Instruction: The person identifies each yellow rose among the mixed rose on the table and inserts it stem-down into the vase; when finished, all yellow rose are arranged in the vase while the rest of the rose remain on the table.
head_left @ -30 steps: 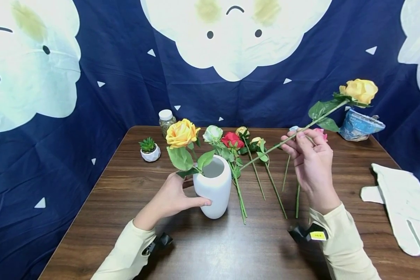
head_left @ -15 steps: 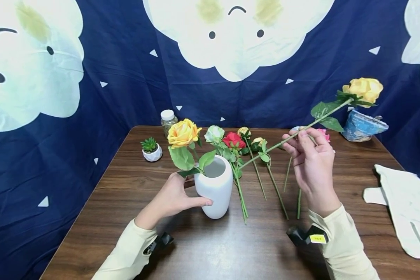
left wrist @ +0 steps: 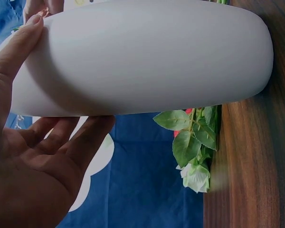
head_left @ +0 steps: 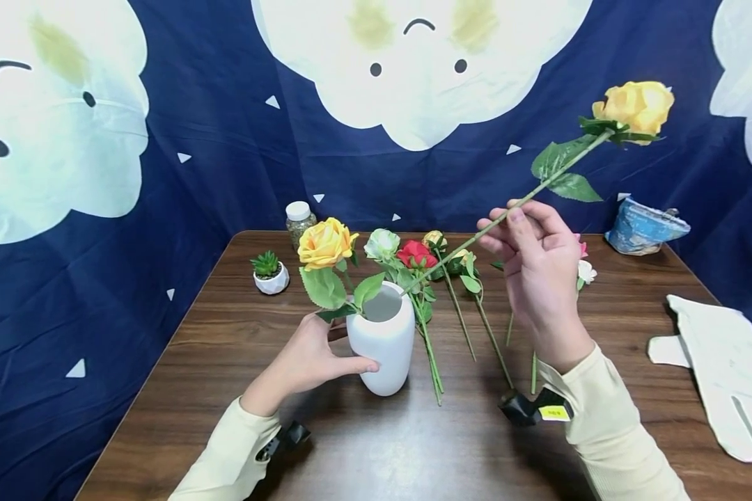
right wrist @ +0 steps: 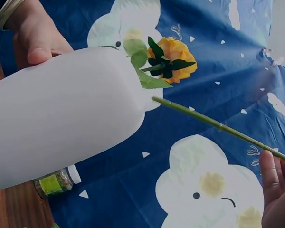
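In the head view my left hand grips a white vase from its left side, thumb across the front. One orange-yellow rose stands in the vase, leaning left over the rim. My right hand pinches the stem of a second yellow rose between thumb and fingers, bloom up to the right. Its stem slants down toward the vase mouth; in the right wrist view the cut end is just outside the opening. The left wrist view shows the thumb and fingers on opposite sides of the vase.
Behind the vase lie a red rose, a pale green rose and several other stems. A potted succulent and a white-capped jar stand left. A blue pouch and white gloves lie right.
My right hand has moved up and left with the yellow rose, bringing the stem's lower end over to the vase's rim. The left hand and vase have stayed in place.
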Motion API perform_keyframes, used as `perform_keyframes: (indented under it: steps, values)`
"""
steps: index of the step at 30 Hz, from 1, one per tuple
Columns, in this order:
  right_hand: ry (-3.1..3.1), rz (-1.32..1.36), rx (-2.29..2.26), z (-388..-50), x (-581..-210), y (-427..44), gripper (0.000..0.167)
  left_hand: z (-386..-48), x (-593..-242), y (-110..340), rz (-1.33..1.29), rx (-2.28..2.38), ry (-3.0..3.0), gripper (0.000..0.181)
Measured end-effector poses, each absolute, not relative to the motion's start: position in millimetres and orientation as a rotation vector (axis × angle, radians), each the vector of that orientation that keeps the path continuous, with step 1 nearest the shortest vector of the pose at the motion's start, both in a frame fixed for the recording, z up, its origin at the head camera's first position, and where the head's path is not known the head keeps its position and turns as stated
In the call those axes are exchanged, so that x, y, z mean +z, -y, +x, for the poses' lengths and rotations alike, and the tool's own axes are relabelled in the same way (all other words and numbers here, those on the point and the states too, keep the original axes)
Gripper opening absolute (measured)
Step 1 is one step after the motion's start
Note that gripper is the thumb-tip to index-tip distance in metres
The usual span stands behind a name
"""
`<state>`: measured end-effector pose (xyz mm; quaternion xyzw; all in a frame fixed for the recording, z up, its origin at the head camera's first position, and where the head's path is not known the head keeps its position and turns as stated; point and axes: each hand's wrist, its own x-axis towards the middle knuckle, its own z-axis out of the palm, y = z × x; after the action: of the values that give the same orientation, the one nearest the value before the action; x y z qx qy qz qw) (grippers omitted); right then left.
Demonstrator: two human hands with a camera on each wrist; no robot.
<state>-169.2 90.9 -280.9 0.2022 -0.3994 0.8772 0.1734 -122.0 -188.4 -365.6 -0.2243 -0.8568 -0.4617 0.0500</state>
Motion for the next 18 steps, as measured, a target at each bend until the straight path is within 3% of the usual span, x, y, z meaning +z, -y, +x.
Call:
perform_keyframes:
  steps: [15, 18]
  values:
    - [1.199, 0.671, 2.465, -170.0, -281.1, -69.7, 0.002, -121.5, -366.3, 189.1, -0.678, -1.376, 2.619, 0.073]
    - [1.242, 0.662, 2.436, -169.7, -282.8, -64.4, 0.008, -121.4, -365.7, 188.8, -0.684, -1.385, 2.617, 0.072]
